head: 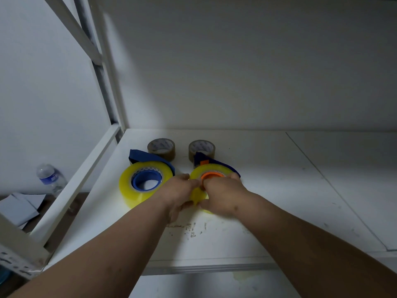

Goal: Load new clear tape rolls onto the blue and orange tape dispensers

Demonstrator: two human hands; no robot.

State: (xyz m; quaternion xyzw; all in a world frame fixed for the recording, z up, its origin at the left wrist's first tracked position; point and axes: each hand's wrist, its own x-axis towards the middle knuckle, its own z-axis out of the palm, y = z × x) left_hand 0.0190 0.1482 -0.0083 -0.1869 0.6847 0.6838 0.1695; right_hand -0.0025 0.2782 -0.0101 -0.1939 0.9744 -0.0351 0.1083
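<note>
Two tape dispensers lie flat on the white shelf. The left one, the blue dispenser, has a blue hub and a yellowish clear tape roll seated around it. The right one, the orange dispenser, has an orange hub and a dark blue frame, with a second clear tape roll around the hub. My left hand grips that roll's near left edge. My right hand covers its near right side, fingers at the orange hub. Much of this roll is hidden under my hands.
Two brown tape rolls stand behind the dispensers near the back wall. A white metal rack post rises at the left. Below the shelf's left edge are a plastic water bottle and grey cardboard.
</note>
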